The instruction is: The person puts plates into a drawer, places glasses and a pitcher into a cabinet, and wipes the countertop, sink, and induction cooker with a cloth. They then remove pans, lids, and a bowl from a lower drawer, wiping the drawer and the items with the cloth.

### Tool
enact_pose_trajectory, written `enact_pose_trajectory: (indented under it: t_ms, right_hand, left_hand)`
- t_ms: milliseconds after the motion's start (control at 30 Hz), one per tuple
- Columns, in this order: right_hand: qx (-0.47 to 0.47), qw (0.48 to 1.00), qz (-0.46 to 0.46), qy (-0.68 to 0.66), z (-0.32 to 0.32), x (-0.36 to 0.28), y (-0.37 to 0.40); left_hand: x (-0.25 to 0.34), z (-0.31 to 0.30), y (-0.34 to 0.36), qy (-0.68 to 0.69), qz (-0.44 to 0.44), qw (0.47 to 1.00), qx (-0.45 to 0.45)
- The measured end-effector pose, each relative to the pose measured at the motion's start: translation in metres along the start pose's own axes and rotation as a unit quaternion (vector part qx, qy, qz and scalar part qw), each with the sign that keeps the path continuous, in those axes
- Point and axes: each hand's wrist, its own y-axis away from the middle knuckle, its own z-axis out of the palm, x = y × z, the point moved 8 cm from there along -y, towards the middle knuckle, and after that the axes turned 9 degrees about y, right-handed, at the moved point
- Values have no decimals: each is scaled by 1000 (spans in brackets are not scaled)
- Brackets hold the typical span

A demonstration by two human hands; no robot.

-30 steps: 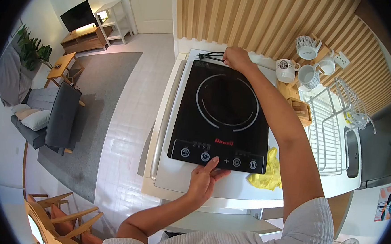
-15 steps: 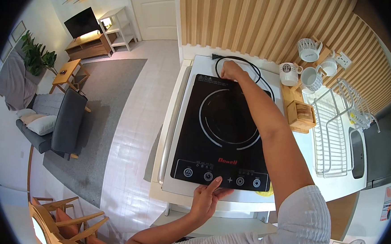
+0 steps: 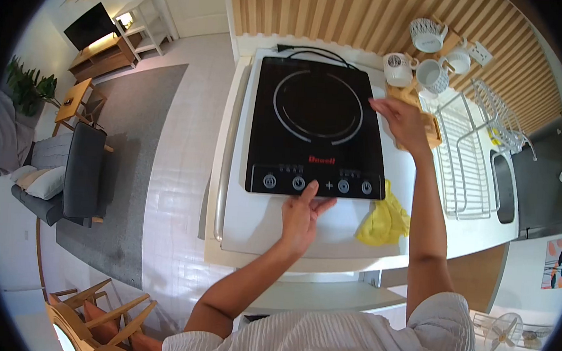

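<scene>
A black induction cooktop (image 3: 318, 142) with a ring marking and a row of touch buttons lies on the white counter (image 3: 258, 229). My left hand (image 3: 300, 222) grips its front edge, thumb on top by the buttons and fingers at the underside. At the right edge is my right hand (image 3: 405, 124), fingers stretched out with the tips right at the rim. Behind the cooktop runs its black power cord (image 3: 317, 53), partly hidden by the cooktop. A crumpled yellow cloth (image 3: 386, 220) sits by the front right corner.
Several mugs (image 3: 398, 70) stand or hang near the slatted wall. A wooden holder (image 3: 430, 130) is just beyond my right hand, and a white wire dish rack (image 3: 468, 167) stands right of it beside a sink (image 3: 504, 189). A metal rail (image 3: 224, 165) lines the counter's left side.
My right hand has left the back edge by the cord and come to the cooktop's right edge. The cooktop sits closer to the wall, covering more cord and exposing the yellow cloth.
</scene>
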Motion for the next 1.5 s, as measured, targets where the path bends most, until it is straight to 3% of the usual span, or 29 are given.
enact_pose_trajectory:
  t_ms: [33, 100, 167, 267, 300, 400, 500, 567, 733, 800, 867, 1033, 1100, 1167, 1367, 1433, 1500]
  right_hand:
    - [5, 999, 31, -5, -9, -1, 35]
    - [-61, 975, 188, 103, -15, 4, 104]
    - [-136, 963, 219, 77, 8, 10, 169]
    - [-63, 969, 58, 233, 36, -36, 212]
    - [-69, 969, 60, 231, 46, -35, 224]
    - [35, 958, 108, 264, 57, -50, 247]
    - [-14, 970, 121, 211, 87, -92, 237]
    - [15, 973, 67, 221, 122, -114, 228]
    - [-3, 991, -68, 118, 206, -201, 185]
    - [-10, 990, -85, 114, 203, -212, 182]
    - [-95, 982, -147, 65, 197, -218, 185]
    - [-31, 957, -55, 282, 106, -106, 233]
    - [-27, 936, 37, 349, 58, -39, 252]
    - [-28, 933, 132, 334, 10, 15, 268]
    - [46, 937, 133, 320, -72, 96, 306]
    - [99, 971, 65, 206, -93, 111, 312]
    - [140, 972, 15, 190, -106, 130, 320]
  left_hand:
    - [2, 1, -2, -24, 7, 999, -20]
    - [6, 7, -7, -23, 5, 999, -25]
    - [6, 8, -12, 1, 16, 1000, -20]
    - [2, -1, -21, 20, -26, 999, -21]
    - [4, -4, -14, 21, -27, 999, -14]
    - [20, -11, 13, -8, -55, 998, -16]
    - [71, -19, 78, -110, 110, 986, -64]
    - [98, -34, 111, -160, 188, 966, -80]
    - [129, -63, 163, -192, 297, 936, 3]
    - [129, -63, 174, -198, 324, 925, 11]
    - [126, -63, 186, -206, 323, 924, 13]
    - [122, -75, 225, -251, 380, 889, 52]
    - [115, -87, 237, -255, 386, 883, 78]
    - [101, -94, 249, -268, 388, 879, 74]
    - [31, -94, 302, -258, 417, 869, 72]
    - [2, -103, 319, -247, 406, 875, 93]
    - [-26, -117, 334, -245, 402, 876, 104]
